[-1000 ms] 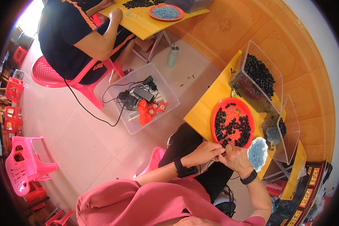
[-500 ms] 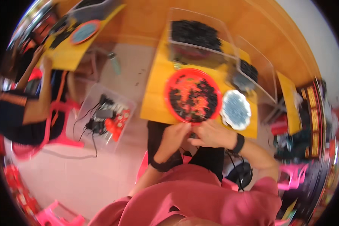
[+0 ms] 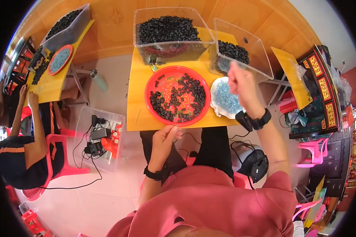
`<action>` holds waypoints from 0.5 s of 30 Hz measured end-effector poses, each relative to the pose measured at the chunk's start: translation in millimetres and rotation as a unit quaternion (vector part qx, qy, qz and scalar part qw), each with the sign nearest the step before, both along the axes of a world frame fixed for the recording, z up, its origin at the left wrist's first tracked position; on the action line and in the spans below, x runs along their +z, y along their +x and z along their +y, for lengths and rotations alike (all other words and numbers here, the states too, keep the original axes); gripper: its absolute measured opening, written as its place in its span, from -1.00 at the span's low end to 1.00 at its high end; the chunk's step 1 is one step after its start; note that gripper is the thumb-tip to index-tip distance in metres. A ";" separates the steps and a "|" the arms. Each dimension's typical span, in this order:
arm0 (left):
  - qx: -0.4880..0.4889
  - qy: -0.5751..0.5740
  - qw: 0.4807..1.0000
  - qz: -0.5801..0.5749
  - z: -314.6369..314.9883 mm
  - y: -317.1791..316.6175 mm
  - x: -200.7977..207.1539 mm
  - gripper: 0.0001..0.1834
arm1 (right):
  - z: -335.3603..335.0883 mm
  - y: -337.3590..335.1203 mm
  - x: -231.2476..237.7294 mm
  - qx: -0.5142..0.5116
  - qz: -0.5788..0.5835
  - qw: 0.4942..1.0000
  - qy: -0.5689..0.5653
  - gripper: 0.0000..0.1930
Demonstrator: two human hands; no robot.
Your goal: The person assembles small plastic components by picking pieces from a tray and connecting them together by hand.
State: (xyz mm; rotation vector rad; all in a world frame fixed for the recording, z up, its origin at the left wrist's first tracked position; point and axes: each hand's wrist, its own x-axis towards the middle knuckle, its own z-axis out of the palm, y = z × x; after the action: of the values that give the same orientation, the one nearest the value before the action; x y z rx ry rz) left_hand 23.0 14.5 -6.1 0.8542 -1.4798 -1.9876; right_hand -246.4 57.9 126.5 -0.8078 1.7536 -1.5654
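Note:
My left hand [image 3: 165,142] is at the table's front edge, just below the rim of a round red tray [image 3: 149,106]. Its thumb and fingertips are pressed together; what they hold, if anything, is too small to make out. On the tray lie many small black ring-like pieces [image 3: 192,93]. My right hand [image 3: 243,85] is raised over a white scalloped plate [image 3: 216,103] of tiny blue-grey bits [image 3: 225,98], its fingers blurred. Beyond it stands a clear bin [image 3: 261,59] with black pieces. One black piece [image 3: 245,40] shows above that pile, apart from the rest.
A larger clear bin [image 3: 174,46] heaped with black pieces stands at the back of the yellow table [image 3: 135,93]. On the floor to the left is a clear box [image 3: 118,152] with cables and adapters. A person [image 3: 31,146] works at another table further left.
My hands were together at the tray's near rim. The right one has since moved away, up and to the right toward the smaller bin; the left stays near the rim. The view has shifted.

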 end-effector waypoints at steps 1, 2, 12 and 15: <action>0.000 -0.004 1.000 -0.002 0.4 -0.5 0.3 -0.70 | 2.8 8.0 -8.6 0.030 0.016 0.999 0.007 -0.56; 0.000 -0.010 1.000 -0.003 0.1 -0.8 0.0 -0.70 | 4.0 22.6 -15.8 0.060 0.032 0.998 0.014 -0.57; 0.094 0.046 0.979 0.172 14.5 -1.0 -4.3 -0.77 | 15.8 138.5 61.4 0.463 -0.155 0.845 -0.218 -0.79; 0.034 0.030 0.997 0.058 0.1 1.9 -8.9 -0.75 | 17.1 153.3 75.5 0.570 -0.104 0.747 -0.326 -0.72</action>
State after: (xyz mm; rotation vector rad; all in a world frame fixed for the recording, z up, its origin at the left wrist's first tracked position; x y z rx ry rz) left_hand 24.9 14.6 -15.0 0.7900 -1.3142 -2.0051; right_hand -93.1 75.0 202.0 -1.5466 0.2279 -1.2115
